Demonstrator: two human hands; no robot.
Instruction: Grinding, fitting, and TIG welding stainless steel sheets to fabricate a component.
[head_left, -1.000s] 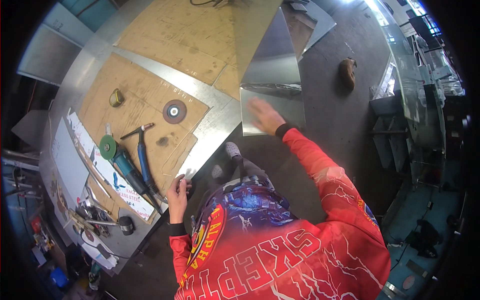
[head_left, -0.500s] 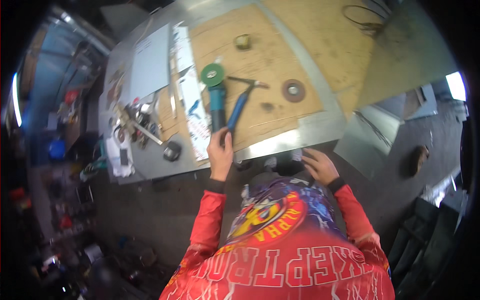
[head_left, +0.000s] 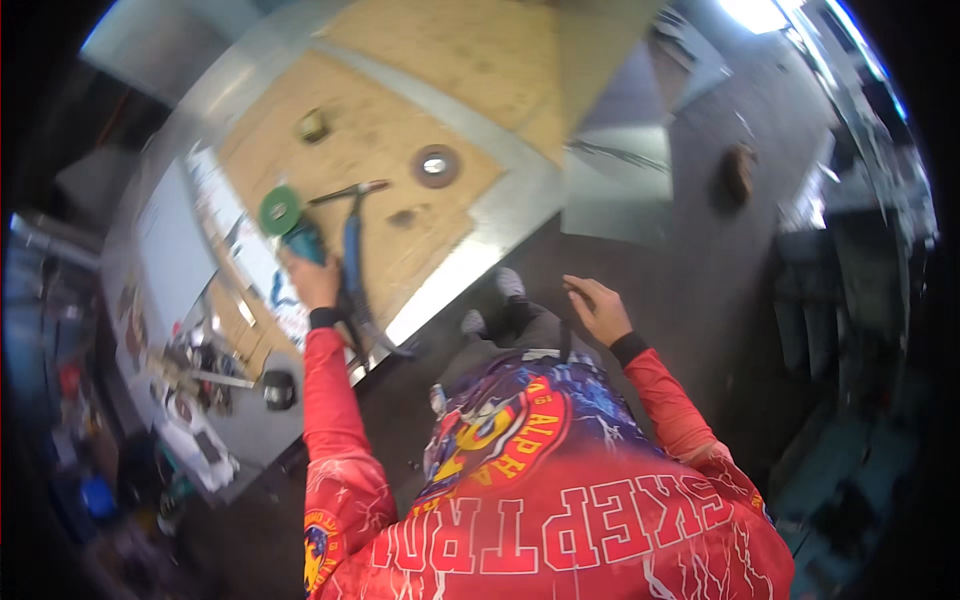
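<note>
My left hand (head_left: pixel 314 279) is closed around the body of a teal angle grinder (head_left: pixel 304 242), which lies on the bench with its green disc (head_left: pixel 280 211) facing up. The palm and fingers hide most of the grinder's rear. Just right of it lies a welding torch (head_left: pixel 352 245) with a blue handle; its dark cable runs over the bench's near edge. Off the bench, my right hand (head_left: pixel 599 309) hangs in the air, fingers apart and holding nothing. Farther back on the brown board are a brownish abrasive disc (head_left: pixel 435 166) and a small yellowish roll-like object (head_left: pixel 312 125).
The metal bench top (head_left: pixel 515 205) ends in a bare corner near my body. Along its left lie a pale sheet (head_left: pixel 172 240), assorted metal parts (head_left: pixel 205 365) and a black round piece (head_left: pixel 279 390). Sheet metal (head_left: pixel 625 185) stands at the right. A brown object (head_left: pixel 738 172) rests on the floor.
The view has swung to the right, so the bench now appears tilted and farther left. My left hand has shifted up the grinder toward its disc. My right hand stays empty.
</note>
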